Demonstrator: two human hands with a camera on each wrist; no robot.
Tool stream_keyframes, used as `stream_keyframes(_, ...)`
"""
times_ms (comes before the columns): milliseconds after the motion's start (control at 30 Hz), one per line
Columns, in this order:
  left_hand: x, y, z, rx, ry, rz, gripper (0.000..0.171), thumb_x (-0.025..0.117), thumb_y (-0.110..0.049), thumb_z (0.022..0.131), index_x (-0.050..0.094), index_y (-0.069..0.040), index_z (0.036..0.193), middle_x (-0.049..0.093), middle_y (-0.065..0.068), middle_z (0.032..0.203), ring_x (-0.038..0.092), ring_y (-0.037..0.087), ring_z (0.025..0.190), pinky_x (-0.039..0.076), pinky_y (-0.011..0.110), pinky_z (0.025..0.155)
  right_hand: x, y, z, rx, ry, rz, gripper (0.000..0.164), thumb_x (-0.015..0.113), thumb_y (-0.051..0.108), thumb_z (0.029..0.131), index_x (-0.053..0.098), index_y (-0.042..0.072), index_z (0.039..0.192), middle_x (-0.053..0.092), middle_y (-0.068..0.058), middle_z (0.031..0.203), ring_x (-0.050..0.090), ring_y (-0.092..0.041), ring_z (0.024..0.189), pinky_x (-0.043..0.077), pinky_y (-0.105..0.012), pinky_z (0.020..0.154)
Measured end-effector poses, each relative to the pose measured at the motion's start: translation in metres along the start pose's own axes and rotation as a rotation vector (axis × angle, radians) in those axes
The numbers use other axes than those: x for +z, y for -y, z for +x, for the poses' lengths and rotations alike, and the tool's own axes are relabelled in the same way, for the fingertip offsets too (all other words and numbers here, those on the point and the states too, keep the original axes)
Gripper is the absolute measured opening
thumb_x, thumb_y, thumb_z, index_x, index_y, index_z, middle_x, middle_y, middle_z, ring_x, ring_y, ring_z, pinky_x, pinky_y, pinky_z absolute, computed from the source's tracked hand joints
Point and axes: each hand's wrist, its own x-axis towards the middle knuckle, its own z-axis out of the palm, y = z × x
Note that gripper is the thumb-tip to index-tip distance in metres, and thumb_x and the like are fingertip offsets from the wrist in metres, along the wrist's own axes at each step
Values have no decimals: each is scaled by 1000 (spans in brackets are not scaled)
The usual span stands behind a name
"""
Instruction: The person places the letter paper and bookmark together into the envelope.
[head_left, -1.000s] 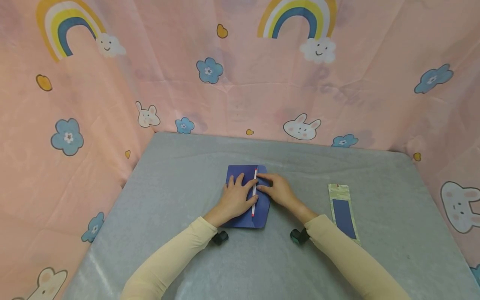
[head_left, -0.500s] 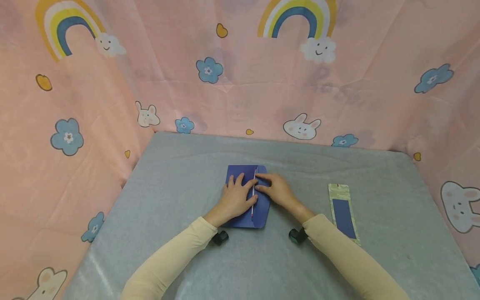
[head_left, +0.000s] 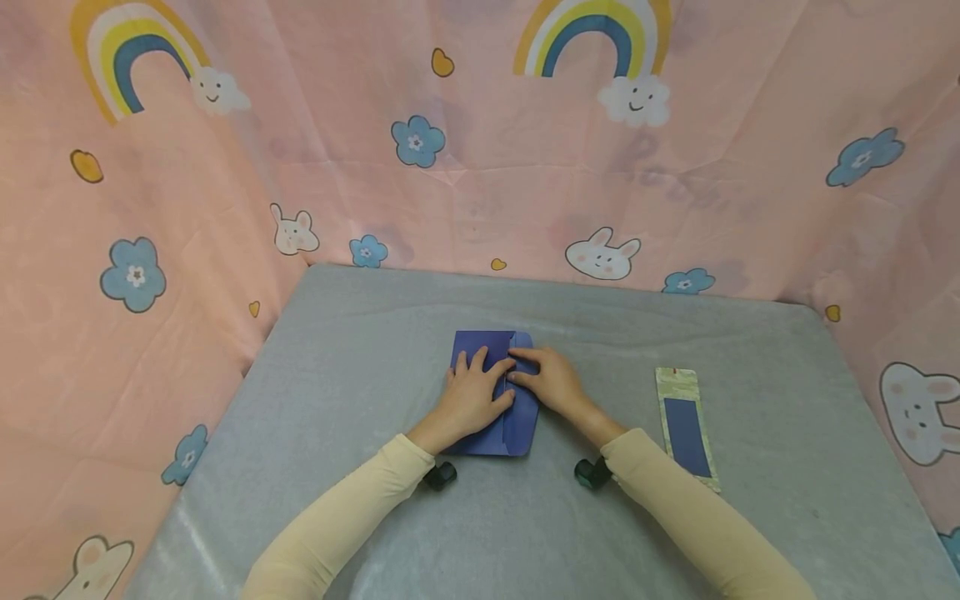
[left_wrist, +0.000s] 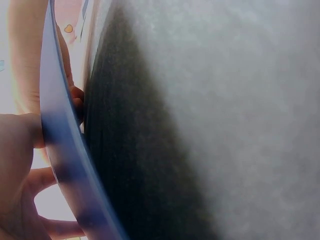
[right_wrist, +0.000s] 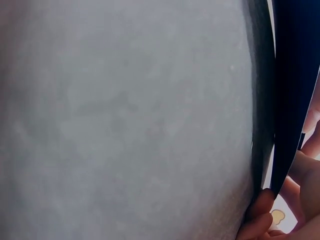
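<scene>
A dark blue paper envelope lies in the middle of the table, its flap unfolded toward the right. My left hand rests on the envelope's body with fingers spread, holding it down. At the fold line my right hand reaches over the flap, index finger and thumb extended to the envelope's mouth. Only a thin pale trace shows there between the hands. In the left wrist view the envelope's edge stands slightly off the table. The right wrist view shows the envelope's dark underside and some right fingertips low beside it.
To the right lies a long narrow packet, green-patterned with a dark blue panel. A grey cloth covers the table. Behind and on both sides hangs a pink curtain with rainbows, rabbits and flowers.
A white strip with red ends at the envelope's mouth has narrowed and slipped left out of sight inside. My right fingertips have shifted slightly left with it; the left hand has stayed still.
</scene>
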Motion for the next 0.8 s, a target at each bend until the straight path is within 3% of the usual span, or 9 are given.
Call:
stream_keyframes(367, 0, 1, 1, -8, 3, -6, 52, 52, -45, 92, 41, -34, 141, 34, 20, 150, 26, 56, 135, 32, 68, 101, 1, 1, 1, 14, -1, -3, 48, 69, 36, 84, 60, 20, 128, 64, -12, 122, 60, -31, 109, 48, -48, 89)
stream_keyframes(633, -1, 0, 0, -16, -5, -10, 50, 52, -45, 92, 43, -35, 140, 35, 20, 150, 27, 56, 135, 32, 68, 100, 2, 1, 0, 10, -5, -9, 48, 69, 37, 83, 61, 21, 127, 64, -11, 109, 60, -25, 90, 46, -39, 74)
stream_keyframes(800, 1, 1, 0, -13, -9, -12, 49, 51, -45, 92, 43, -35, 140, 35, 20, 150, 27, 56, 135, 32, 68, 100, 0, -1, -2, -6, -15, 31, 47, 70, 36, 83, 62, 20, 126, 65, -12, 113, 60, -28, 98, 48, -44, 83)
